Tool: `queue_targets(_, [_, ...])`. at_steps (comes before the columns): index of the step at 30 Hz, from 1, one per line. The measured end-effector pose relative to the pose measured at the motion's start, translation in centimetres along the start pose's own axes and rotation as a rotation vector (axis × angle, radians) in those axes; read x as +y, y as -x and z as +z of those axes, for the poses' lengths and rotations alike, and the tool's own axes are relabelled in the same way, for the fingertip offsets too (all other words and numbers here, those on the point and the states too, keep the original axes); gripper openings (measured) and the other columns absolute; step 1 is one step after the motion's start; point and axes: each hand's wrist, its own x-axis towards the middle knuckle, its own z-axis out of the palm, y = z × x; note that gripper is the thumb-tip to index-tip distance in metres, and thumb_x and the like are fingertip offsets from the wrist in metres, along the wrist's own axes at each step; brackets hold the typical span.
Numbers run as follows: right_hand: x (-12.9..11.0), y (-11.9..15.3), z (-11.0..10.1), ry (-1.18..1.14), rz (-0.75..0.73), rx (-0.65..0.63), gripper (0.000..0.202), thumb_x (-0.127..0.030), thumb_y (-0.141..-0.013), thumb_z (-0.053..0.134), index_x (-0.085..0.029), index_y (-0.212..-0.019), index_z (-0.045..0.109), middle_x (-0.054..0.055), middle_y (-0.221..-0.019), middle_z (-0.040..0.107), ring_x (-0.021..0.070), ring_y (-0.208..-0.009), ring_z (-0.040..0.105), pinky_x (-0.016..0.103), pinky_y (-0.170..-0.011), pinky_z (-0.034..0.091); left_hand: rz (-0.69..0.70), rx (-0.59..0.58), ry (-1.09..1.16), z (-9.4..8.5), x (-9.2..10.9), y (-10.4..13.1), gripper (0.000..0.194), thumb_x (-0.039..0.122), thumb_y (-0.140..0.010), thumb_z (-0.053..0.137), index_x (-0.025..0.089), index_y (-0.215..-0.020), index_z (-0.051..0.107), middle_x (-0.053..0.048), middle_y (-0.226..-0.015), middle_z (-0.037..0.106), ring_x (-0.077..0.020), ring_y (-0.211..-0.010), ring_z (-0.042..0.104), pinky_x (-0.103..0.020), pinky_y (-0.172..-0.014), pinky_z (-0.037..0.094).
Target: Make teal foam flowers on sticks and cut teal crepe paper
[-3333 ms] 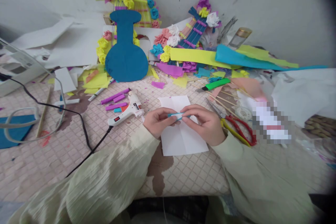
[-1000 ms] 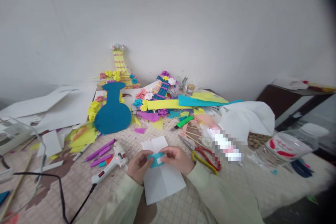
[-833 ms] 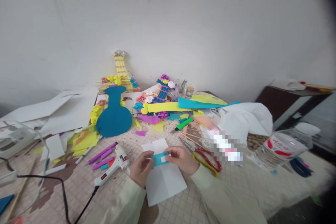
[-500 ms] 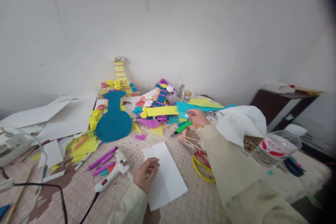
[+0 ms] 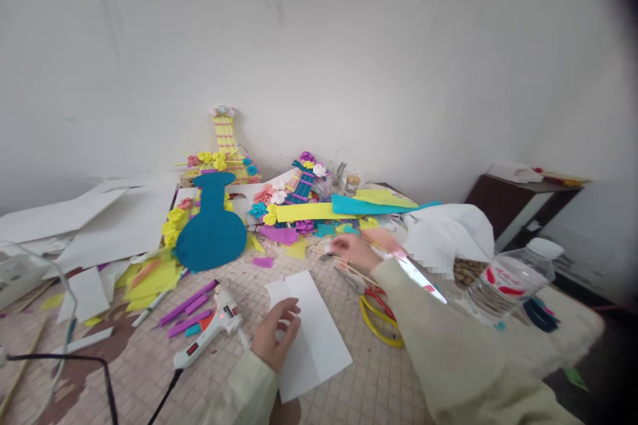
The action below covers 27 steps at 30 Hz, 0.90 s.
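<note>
A white folded sheet of card [image 5: 314,339] lies on the table before me. My left hand [image 5: 275,335] rests at its left edge, fingers loosely curled and apart, holding nothing. My right hand [image 5: 355,252] is farther out, slightly blurred, its fingers drawn together over the spot by thin wooden sticks [image 5: 356,270]. A small white bit shows at its fingertips; what they hold is hidden. Just below it are scissors with yellow and red handles [image 5: 381,325]. Left of my left hand lies a white glue gun [image 5: 214,329], its light lit.
A blue guitar-shaped cutout [image 5: 212,239] leans against flower-decorated paper models [image 5: 226,139]. Purple strips [image 5: 187,305] and yellow scraps [image 5: 152,279] lie at left. A lit screen [image 5: 419,275] shows behind my right forearm, near a plastic bottle [image 5: 513,282]. A black cord [image 5: 167,395] crosses the front.
My right hand has come down and left from the blue and yellow paper strips, now covering the green cutter. A lit screen has appeared by my right forearm. The left hand stays put.
</note>
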Motion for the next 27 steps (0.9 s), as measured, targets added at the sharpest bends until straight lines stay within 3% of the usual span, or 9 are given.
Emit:
queue_targets(3, [-3.2,4.0,4.8,-0.047,-0.139,-0.276,0.020,-0.032,-0.085,0.047,-0.016,-0.085,0.059,0.001,-0.080,0.061,0.0088,-0.065,0.057,0.025,-0.060,0.050,0.009,0.012,0.029,0.1,-0.6,-0.1,0.031,0.036,-0.077,0.048,0.017,-0.103,0.049,-0.006,-0.086,0.061,-0.0131,-0.066,0.059,-0.024,-0.055,0.048])
queue_targets(5, [-4.5,5.9,6.9,-0.043,-0.178,-0.341,0.021,-0.033,-0.084,0.047,-0.014,-0.083,0.058,0.000,-0.072,0.060,0.0078,-0.060,0.056,0.023,-0.055,0.049,0.054,-0.023,-0.045,0.0,-1.0,-0.2,0.029,0.035,-0.078,0.047,0.017,-0.099,0.051,-0.004,-0.076,0.061,-0.0131,-0.061,0.058,-0.023,-0.052,0.047])
queue_targets(7, [-5.0,6.4,7.4,-0.020,-0.204,-0.370,0.021,-0.033,-0.084,0.049,-0.014,-0.082,0.058,-0.001,-0.070,0.060,0.0081,-0.060,0.057,0.023,-0.055,0.049,0.102,-0.050,-0.156,-0.3,-1.3,-0.3,0.023,0.033,-0.078,0.047,0.017,-0.092,0.055,-0.003,-0.069,0.060,-0.0130,-0.057,0.057,-0.023,-0.049,0.045])
queue_targets(10, [-3.8,4.1,5.1,0.068,-0.207,-0.342,0.019,-0.030,-0.083,0.051,-0.012,-0.085,0.058,0.000,-0.078,0.061,0.0098,-0.066,0.058,0.027,-0.061,0.050,0.144,-0.062,-0.256,-0.8,-1.4,-0.4,0.017,0.028,-0.078,0.047,0.019,-0.085,0.058,-0.003,-0.068,0.062,-0.0129,-0.055,0.056,-0.023,-0.049,0.044])
queue_targets(17, [4.4,-6.1,-3.5,0.558,0.123,0.117,0.028,-0.029,-0.084,0.048,-0.016,-0.108,0.051,0.007,-0.111,0.053,0.0184,-0.095,0.054,0.040,-0.080,0.046,0.269,-0.088,-0.366,-0.5,-1.1,0.1,0.023,0.013,-0.071,0.043,0.019,-0.083,0.062,-0.007,-0.084,0.064,-0.0225,-0.082,0.056,-0.039,-0.073,0.044])
queue_targets(21, [8.6,-8.7,-4.8,0.811,0.276,0.233,0.030,-0.029,-0.083,0.050,-0.014,-0.110,0.051,0.009,-0.112,0.052,0.0196,-0.097,0.053,0.041,-0.081,0.045,0.360,-0.092,-0.394,-0.3,-1.2,0.4,0.025,0.012,-0.071,0.041,0.019,-0.087,0.059,-0.008,-0.085,0.062,-0.0208,-0.082,0.056,-0.037,-0.072,0.045])
queue_targets(27, [12.6,-11.3,-4.7,1.047,0.268,0.180,0.028,-0.029,-0.083,0.050,-0.014,-0.107,0.052,0.007,-0.110,0.054,0.0195,-0.096,0.053,0.042,-0.081,0.045,0.529,-0.184,-0.459,-0.5,-2.6,-0.1,0.019,0.015,-0.072,0.047,0.018,-0.089,0.055,-0.008,-0.080,0.064,-0.0198,-0.075,0.058,-0.030,-0.063,0.048])
